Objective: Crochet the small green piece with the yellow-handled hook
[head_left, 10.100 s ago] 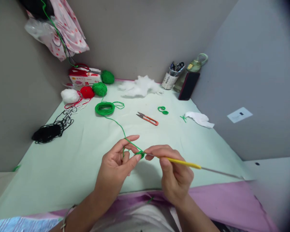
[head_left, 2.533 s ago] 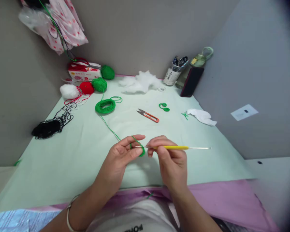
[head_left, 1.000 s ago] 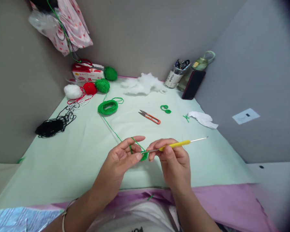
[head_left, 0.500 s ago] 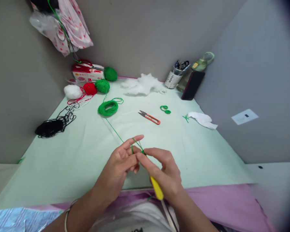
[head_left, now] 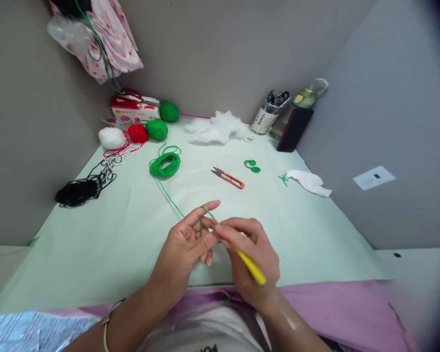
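A crochet hook with a yellow handle (head_left: 252,268) is gripped in my right hand (head_left: 254,249), its metal tip meeting the left fingertips. My left hand (head_left: 187,244) has green yarn (head_left: 201,226) looped round its raised index finger, while the thumb and middle finger pinch near the hook tip. What small work they hold there is mostly hidden by the fingers. From the left hand the strand runs back to a loose green yarn coil (head_left: 165,164) on the table. Beyond the hands lie orange thread snips (head_left: 231,180) and a small green crocheted piece (head_left: 252,166).
Black yarn (head_left: 78,191) lies at left; white (head_left: 112,139), red (head_left: 137,133) and green balls (head_left: 156,129) sit behind it. White stuffing (head_left: 220,128), a pen cup (head_left: 265,117), a bottle (head_left: 305,98) and a phone (head_left: 295,130) stand toward the back. White paper (head_left: 308,182) lies right.
My right hand has turned, swinging the yellow handle's end rightward and up. The fingers of both hands have closed in over the hook tip, and the strand to the coil hangs slacker.
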Available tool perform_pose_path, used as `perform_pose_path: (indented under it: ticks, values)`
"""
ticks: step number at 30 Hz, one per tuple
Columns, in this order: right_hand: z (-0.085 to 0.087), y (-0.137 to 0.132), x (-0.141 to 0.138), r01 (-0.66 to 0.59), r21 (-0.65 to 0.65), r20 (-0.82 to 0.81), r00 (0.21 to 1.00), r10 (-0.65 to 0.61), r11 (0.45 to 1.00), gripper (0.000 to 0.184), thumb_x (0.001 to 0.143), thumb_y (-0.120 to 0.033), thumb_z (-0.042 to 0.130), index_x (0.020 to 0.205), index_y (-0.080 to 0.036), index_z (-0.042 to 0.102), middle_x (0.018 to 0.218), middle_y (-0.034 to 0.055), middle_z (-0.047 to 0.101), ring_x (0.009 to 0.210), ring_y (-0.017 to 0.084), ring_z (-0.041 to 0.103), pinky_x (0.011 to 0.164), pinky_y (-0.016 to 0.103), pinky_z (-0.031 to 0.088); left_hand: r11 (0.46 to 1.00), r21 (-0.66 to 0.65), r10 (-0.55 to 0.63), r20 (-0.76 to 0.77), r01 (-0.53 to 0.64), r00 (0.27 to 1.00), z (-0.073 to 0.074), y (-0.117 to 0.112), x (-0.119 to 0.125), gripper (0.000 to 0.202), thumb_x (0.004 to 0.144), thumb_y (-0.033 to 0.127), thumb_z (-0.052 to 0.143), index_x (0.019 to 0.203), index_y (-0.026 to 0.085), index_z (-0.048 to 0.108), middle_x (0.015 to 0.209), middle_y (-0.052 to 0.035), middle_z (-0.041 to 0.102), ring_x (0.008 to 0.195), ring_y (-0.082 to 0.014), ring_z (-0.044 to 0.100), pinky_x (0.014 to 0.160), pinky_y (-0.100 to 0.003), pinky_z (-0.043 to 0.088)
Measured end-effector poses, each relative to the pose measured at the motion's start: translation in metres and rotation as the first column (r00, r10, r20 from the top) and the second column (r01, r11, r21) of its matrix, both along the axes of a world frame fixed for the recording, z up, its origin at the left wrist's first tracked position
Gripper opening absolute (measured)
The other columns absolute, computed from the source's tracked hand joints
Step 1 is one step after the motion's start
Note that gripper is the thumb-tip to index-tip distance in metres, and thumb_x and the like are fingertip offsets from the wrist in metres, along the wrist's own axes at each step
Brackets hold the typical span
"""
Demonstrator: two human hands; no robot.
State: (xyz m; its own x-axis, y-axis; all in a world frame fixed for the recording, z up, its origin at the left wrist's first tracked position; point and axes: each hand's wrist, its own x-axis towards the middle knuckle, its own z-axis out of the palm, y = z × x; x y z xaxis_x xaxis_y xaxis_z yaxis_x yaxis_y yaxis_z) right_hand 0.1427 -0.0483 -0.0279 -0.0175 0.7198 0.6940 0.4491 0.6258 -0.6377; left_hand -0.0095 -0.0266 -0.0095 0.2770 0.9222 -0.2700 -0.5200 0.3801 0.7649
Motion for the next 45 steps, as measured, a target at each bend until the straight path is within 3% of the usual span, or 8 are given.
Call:
perform_pose_path:
  ticks: [3,6,9,14,22,34,40,45]
  values:
    - [0.000,0.000,0.004,-0.005,0.060,0.085,0.996,0.000,0.998,0.038,0.098,-0.006,0.065,0.127,-0.027,0.078,0.112,0.0099,0.078,0.097,0.022,0.074,0.078,0.034,0.063,0.987,-0.131,-0.073,0.117,0.088,0.990,0.002,0.004,-0.002,0.044,0.077,0.026,0.094,0.120,0.021,0.083,0.072,0.0062,0.055,0.047,-0.0008,0.028,0.044,-0.015,0.036]
    - [0.003,0.005,0.007,-0.044,-0.071,-0.257,0.966,0.025,0.996,0.029,0.103,-0.009,0.059,0.114,-0.027,0.080,0.094,0.0047,0.077,0.082,0.017,0.071,0.071,0.031,0.060,0.985,-0.157,-0.054,0.127,0.074,0.990,0.001,0.007,-0.005,0.035,0.076,0.023,0.093,0.110,0.019,0.086,0.075,0.0052,0.055,0.049,-0.0003,0.026,0.045,-0.015,0.035]
    - [0.004,0.011,0.004,-0.184,-0.185,-0.526,0.848,0.061,0.965,0.022,0.105,-0.020,0.061,0.102,-0.027,0.082,0.087,0.0026,0.075,0.070,0.014,0.066,0.062,0.029,0.056,0.998,-0.054,-0.018,0.046,0.021,0.999,-0.002,0.007,-0.006,0.029,0.078,0.023,0.092,0.106,0.021,0.087,0.080,0.0021,0.062,0.056,-0.0038,0.044,0.056,-0.017,0.046]
    - [0.002,0.013,-0.002,-0.259,-0.263,-0.548,0.833,0.077,0.929,0.017,0.103,-0.025,0.068,0.102,-0.028,0.084,0.095,0.0045,0.080,0.082,0.016,0.071,0.070,0.028,0.058,0.996,0.078,-0.036,-0.048,0.040,0.998,-0.006,0.003,-0.004,0.030,0.082,0.029,0.092,0.112,0.028,0.086,0.090,-0.0016,0.072,0.093,-0.0158,0.067,0.091,-0.027,0.054]
    - [0.006,0.017,0.004,-0.435,-0.309,-0.720,0.688,0.091,0.846,0.022,0.106,-0.037,0.065,0.097,-0.023,0.080,0.090,0.0034,0.080,0.070,0.012,0.073,0.068,0.027,0.061,0.996,0.085,-0.021,-0.159,0.034,0.987,-0.003,0.003,-0.013,0.030,0.084,0.032,0.088,0.114,0.031,0.085,0.091,-0.0011,0.066,0.091,-0.0169,0.061,0.082,-0.026,0.051]
    - [0.013,0.004,0.008,-0.190,-0.081,-0.163,0.971,0.175,0.978,0.025,0.108,-0.014,0.051,0.116,-0.024,0.072,0.100,0.0056,0.081,0.089,0.018,0.078,0.078,0.032,0.065,0.980,0.186,0.122,-0.294,-0.069,0.948,0.003,0.002,-0.012,0.029,0.079,0.021,0.087,0.108,0.028,0.086,0.082,0.0015,0.065,0.081,-0.0141,0.062,0.083,-0.025,0.054]
    - [0.006,0.002,0.004,-0.046,0.146,0.333,0.943,-0.005,0.988,0.030,0.104,-0.013,0.055,0.129,-0.022,0.071,0.107,0.0111,0.081,0.095,0.021,0.079,0.079,0.032,0.067,0.976,0.146,0.195,-0.248,-0.162,0.949,0.002,-0.001,-0.007,0.037,0.074,0.021,0.092,0.110,0.027,0.085,0.079,0.0026,0.065,0.079,-0.0132,0.062,0.080,-0.023,0.054]
    - [0.006,0.003,0.002,-0.012,0.072,0.125,0.992,0.003,0.997,0.034,0.103,-0.012,0.059,0.126,-0.030,0.075,0.104,0.0067,0.079,0.094,0.020,0.077,0.079,0.033,0.066,0.986,-0.157,-0.036,0.099,0.051,0.994,0.005,0.004,-0.008,0.056,0.073,0.031,0.096,0.126,0.021,0.081,0.084,-0.0004,0.067,0.077,-0.0120,0.061,0.078,-0.023,0.055]
